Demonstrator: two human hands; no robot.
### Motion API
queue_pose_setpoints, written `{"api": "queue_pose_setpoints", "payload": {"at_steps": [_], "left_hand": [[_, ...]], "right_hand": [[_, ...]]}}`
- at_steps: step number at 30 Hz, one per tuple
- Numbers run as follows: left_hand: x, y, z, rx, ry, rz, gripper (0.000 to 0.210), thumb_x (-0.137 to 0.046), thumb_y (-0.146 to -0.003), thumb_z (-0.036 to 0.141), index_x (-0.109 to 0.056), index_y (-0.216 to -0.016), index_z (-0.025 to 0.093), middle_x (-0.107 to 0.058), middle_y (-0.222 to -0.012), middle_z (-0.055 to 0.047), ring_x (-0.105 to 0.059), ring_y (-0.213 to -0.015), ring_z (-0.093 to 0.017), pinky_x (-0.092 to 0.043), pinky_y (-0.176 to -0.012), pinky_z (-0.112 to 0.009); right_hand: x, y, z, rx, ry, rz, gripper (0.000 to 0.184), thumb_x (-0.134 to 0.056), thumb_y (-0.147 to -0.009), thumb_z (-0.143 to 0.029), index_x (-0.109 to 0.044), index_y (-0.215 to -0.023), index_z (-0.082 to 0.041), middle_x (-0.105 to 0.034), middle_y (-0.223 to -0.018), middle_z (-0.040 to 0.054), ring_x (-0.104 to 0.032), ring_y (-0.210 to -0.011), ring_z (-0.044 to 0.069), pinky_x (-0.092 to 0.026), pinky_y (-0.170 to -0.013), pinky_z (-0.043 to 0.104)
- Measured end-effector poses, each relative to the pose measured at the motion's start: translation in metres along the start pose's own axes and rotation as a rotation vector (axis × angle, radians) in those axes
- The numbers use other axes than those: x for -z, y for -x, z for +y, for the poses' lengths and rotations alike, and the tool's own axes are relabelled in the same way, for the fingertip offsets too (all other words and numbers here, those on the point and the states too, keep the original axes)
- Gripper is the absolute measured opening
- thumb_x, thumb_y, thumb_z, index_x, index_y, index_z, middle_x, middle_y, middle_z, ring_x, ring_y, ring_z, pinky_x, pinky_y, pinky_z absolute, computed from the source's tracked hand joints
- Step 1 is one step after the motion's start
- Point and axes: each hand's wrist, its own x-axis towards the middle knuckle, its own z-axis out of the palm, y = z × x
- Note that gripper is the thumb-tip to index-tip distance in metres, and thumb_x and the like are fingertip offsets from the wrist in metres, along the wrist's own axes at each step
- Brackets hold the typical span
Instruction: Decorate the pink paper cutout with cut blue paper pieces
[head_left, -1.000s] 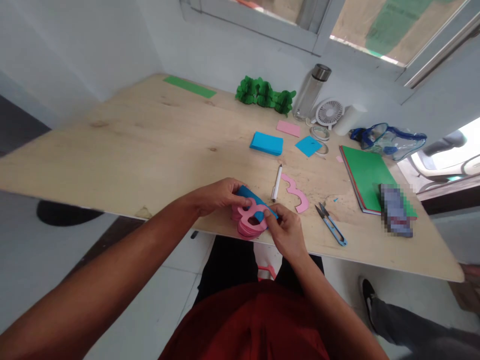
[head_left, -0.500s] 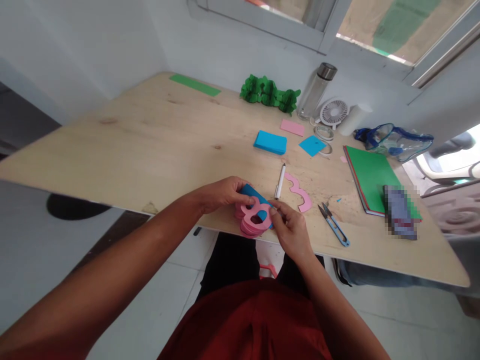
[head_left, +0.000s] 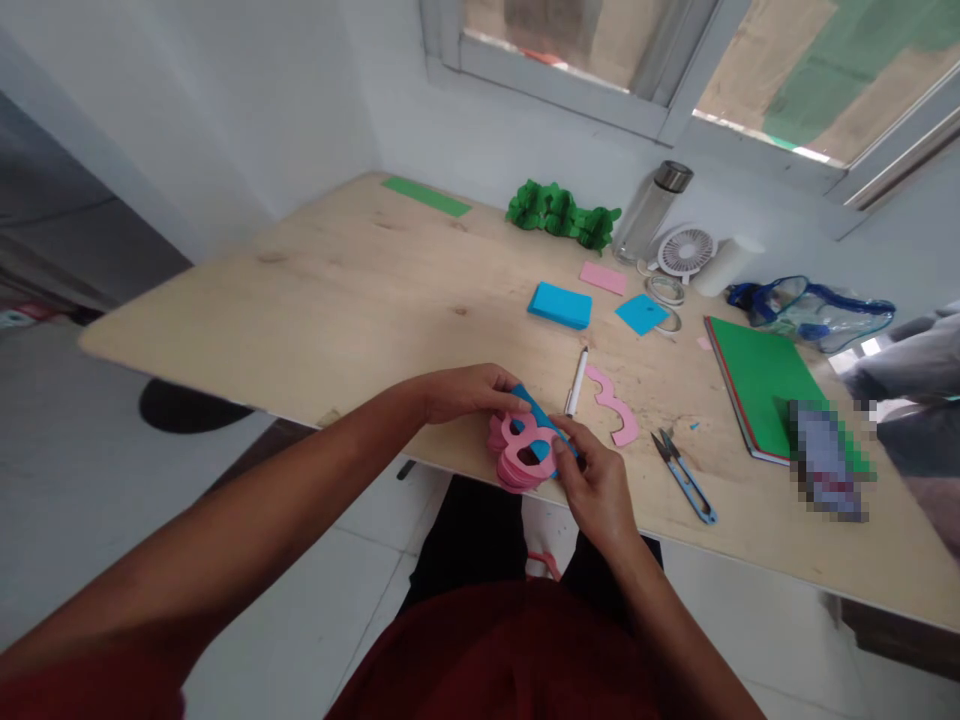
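Pinching: both hands are closed on a folded bundle of pink cutouts (head_left: 527, 480) and a blue paper piece (head_left: 535, 403), held at the near edge of the worktop (head_left: 360, 310).
Left hand: the left hand (head_left: 480, 392) has its fingers curled and its thumb over the upper left of the bundle; the fingertips underneath are hidden.
Right hand: the right hand (head_left: 600, 485) grips the bundle's right side, thumb on the pink front, fingers bent behind.
Pink cutouts: layered, with rounded edges and holes; blue shows through the openings.
Just beyond the hands: a white pen (head_left: 577, 382) lies beside a wavy pink strip (head_left: 628, 425).
Right of the right hand: blue-handled snips (head_left: 686, 480) lie with their blades apart.
Farther back: a blue paper stack (head_left: 560, 306), a pink rectangle (head_left: 603, 278) and a blue square (head_left: 637, 315) near the tape rolls (head_left: 666, 302).
By the wall: a green paper decoration (head_left: 559, 212), a clear bottle (head_left: 646, 220) and a white fan (head_left: 686, 252).
Far right: a green folder (head_left: 772, 375) lies partly under a pixelated item (head_left: 829, 465).
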Motion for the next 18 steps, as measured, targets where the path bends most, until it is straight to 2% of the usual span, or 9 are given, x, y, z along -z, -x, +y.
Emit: {"api": "queue_pose_setpoints", "payload": {"at_steps": [5,10,14,18], "left_hand": [[0.0008,0.0005,0.0022,-0.001,-0.007,0.001,0.027,-0.061,-0.079,0.038,-0.066,-0.070,0.014,-0.062,-0.067,-0.001,-0.053,-0.065,-0.013,-0.042,-0.068,-0.026],[0.0011,0.0018,-0.0007,-0.005,-0.001,0.104,0.029,-0.057,-0.080,0.043,-0.068,-0.072,0.017,-0.067,-0.077,-0.003,-0.058,-0.076,-0.018,-0.044,-0.071,-0.028],[-0.0004,0.0038,-0.0023,-0.033,0.007,0.120,0.028,-0.058,-0.078,0.044,-0.069,-0.073,0.018,-0.068,-0.080,-0.003,-0.058,-0.081,-0.019,-0.044,-0.073,-0.028],[-0.0039,0.0054,-0.0011,-0.050,0.026,0.146,0.028,-0.057,-0.077,0.042,-0.069,-0.076,0.017,-0.067,-0.084,-0.003,-0.056,-0.084,-0.018,-0.044,-0.078,-0.029]], "right_hand": [[-0.0016,0.0001,0.0026,0.024,0.005,0.017,0.030,-0.047,-0.090,-0.031,-0.067,-0.110,-0.020,-0.073,-0.092,0.0037,-0.067,-0.075,0.017,-0.051,-0.067,0.025],[-0.0030,0.0010,0.0025,0.011,-0.005,0.025,0.029,-0.047,-0.091,-0.032,-0.067,-0.108,-0.020,-0.073,-0.094,0.0050,-0.068,-0.086,0.020,-0.053,-0.074,0.028],[-0.0031,0.0015,0.0002,0.033,0.024,0.027,0.028,-0.047,-0.091,-0.030,-0.067,-0.109,-0.021,-0.073,-0.102,0.0050,-0.068,-0.092,0.021,-0.052,-0.079,0.030],[-0.0033,0.0016,-0.0007,0.008,0.055,0.032,0.028,-0.047,-0.091,-0.029,-0.066,-0.109,-0.020,-0.073,-0.102,0.0050,-0.068,-0.088,0.020,-0.052,-0.076,0.029]]}}
